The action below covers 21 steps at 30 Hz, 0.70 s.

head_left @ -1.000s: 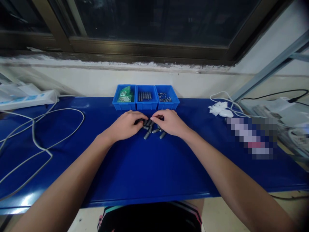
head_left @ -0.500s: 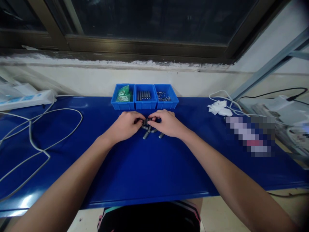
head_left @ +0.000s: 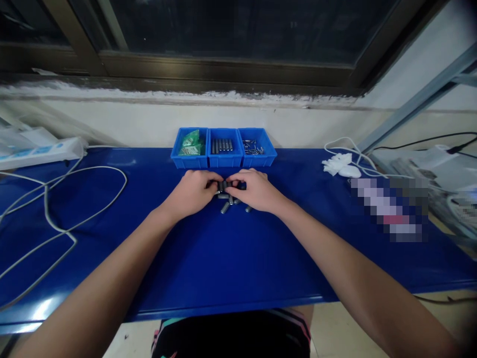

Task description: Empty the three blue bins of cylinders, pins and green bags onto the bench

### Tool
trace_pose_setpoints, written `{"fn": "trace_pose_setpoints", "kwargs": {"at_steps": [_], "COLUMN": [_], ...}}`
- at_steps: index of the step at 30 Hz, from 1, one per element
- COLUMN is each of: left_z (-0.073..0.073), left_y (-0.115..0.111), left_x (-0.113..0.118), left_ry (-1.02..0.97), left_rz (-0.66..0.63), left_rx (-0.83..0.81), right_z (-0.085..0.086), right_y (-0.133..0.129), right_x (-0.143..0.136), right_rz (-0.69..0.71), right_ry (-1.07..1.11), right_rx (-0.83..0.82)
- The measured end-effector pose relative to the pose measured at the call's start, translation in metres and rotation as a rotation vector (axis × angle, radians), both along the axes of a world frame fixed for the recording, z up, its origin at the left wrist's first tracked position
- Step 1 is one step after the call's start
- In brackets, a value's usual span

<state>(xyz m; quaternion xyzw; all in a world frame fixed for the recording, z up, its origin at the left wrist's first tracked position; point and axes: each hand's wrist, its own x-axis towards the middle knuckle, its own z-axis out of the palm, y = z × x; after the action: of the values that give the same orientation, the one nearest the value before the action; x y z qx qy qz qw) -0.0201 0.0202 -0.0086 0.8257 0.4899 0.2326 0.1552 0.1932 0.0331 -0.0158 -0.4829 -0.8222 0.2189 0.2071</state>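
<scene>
My left hand [head_left: 194, 192] and my right hand [head_left: 256, 190] meet over the blue table, thumbs and fingertips pinching a short row of dark metal cylinders [head_left: 224, 186] between them. The exact number held is hidden by the fingers. Just below the fingertips, several loose metal cylinders [head_left: 225, 207] lie scattered on the table at different angles. Behind my hands, the middle blue bin [head_left: 225, 161] contains similar cylinders [head_left: 222, 145] lined up side by side.
The left blue bin [head_left: 190, 162] holds green packets [head_left: 191, 140]; the right blue bin [head_left: 259, 161] holds small thin metal pins [head_left: 253, 149]. White cables [head_left: 69, 233] loop across the table's left side near a power strip [head_left: 55, 151]. Crumpled white tissue [head_left: 336, 164] lies at the right.
Both hands stay pinched together, with the held cylinders showing more plainly between the fingertips. A few loose cylinders below have shifted slightly. The view has moved a little.
</scene>
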Motion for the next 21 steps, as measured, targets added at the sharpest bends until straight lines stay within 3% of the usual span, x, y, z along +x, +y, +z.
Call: {"fn": "trace_pose_setpoints", "kwargs": {"at_steps": [8,15,18,21], "left_z": [-0.009,-0.013,-0.011,-0.007], "left_y": [0.0,0.0,-0.001,-0.003], "left_x": [0.004,0.006,0.006,0.006], "left_ry": [0.003,0.105,0.085,0.055], "left_rz": [-0.048,-0.17,-0.162,-0.114], "left_rx": [0.099,0.165,0.165,0.14], "right_z": [0.002,-0.004,-0.002,0.012], "right_y": [0.003,0.01,0.004,0.001], "right_x": [0.004,0.011,0.011,0.01], "right_rz": [-0.12,-0.078,-0.049,-0.032], "right_ry": [-0.066,-0.111,-0.148,-0.061], "right_rx": [-0.011,-0.002,0.092,0.239]}}
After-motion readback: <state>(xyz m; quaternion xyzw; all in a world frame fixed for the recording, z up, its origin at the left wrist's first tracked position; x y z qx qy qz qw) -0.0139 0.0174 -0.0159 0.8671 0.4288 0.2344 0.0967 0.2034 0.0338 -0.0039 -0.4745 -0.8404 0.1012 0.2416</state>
